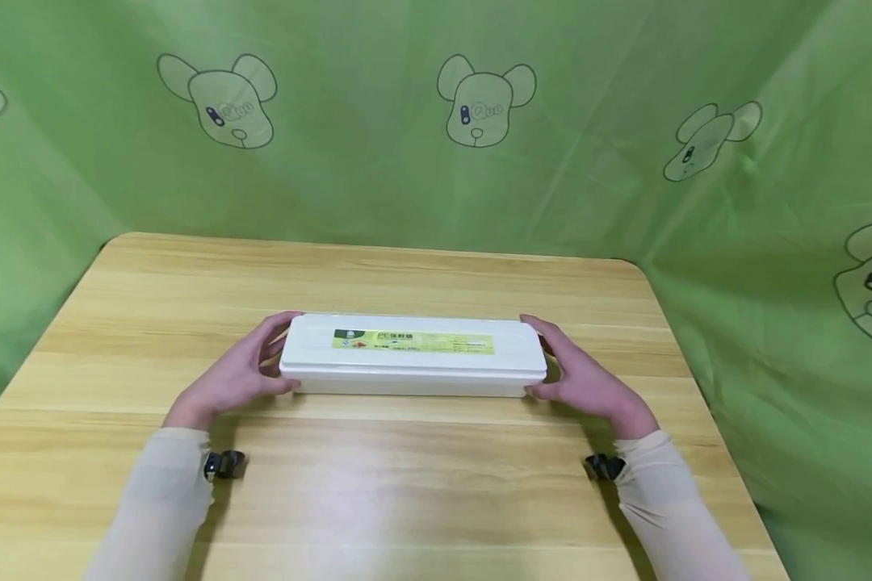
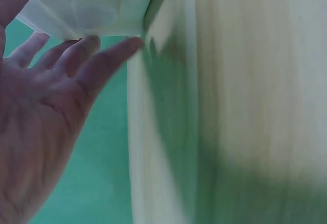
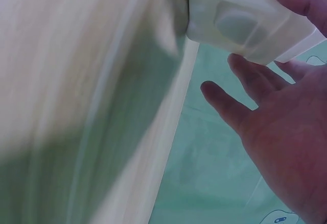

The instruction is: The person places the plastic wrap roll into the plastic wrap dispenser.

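Note:
A long white cling film box [image 1: 414, 382] lies lengthwise across the middle of the table, lid down, with a yellow-green printed label [image 1: 412, 342] on top. My left hand [image 1: 241, 375] grips its left end, thumb at the front edge and fingers round the back corner. At the opposite end my right hand [image 1: 585, 378] holds it the same way. In the left wrist view, the end wall of the box [image 2: 97, 15] shows between thumb and fingers. The right wrist view shows the other end wall [image 3: 237, 25], with some fingers spread below it.
The wooden table [image 1: 421, 500] has rounded far corners. Green curtains [image 1: 378, 186] with bear-head drawings hang behind it and along both sides. Black wrist devices [image 1: 225, 465] sit by the cuffs of the light sleeves.

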A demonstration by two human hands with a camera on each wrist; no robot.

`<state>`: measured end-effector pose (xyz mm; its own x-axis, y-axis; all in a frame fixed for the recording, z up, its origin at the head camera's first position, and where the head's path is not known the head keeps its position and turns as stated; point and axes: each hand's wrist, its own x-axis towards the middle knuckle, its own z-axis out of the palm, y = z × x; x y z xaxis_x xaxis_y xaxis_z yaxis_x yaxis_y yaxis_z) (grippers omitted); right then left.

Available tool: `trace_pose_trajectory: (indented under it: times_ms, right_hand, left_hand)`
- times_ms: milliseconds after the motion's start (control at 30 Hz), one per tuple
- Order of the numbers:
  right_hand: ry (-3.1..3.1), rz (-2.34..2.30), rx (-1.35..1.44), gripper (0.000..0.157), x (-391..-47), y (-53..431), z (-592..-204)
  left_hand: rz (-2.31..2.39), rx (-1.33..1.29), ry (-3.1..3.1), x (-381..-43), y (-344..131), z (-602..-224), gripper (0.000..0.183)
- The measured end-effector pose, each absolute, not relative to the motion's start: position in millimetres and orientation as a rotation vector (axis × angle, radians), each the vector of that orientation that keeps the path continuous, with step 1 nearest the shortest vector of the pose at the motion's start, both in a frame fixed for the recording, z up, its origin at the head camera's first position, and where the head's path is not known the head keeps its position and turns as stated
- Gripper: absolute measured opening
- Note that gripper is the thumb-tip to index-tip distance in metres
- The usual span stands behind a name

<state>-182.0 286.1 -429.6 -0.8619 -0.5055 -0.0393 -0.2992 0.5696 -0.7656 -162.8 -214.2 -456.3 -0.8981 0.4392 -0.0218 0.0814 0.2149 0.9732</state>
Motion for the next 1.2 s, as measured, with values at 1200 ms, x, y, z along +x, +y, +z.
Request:
trace_pose_trajectory:
  times_ms: [1200]
  right_hand:
    - [2.389,-1.361,-0.544,0.079,-180.8,293.0,-429.4]
  left_hand:
    - [1.675,0.421,2.242,-161.5,-216.4,-456.0,0.085]
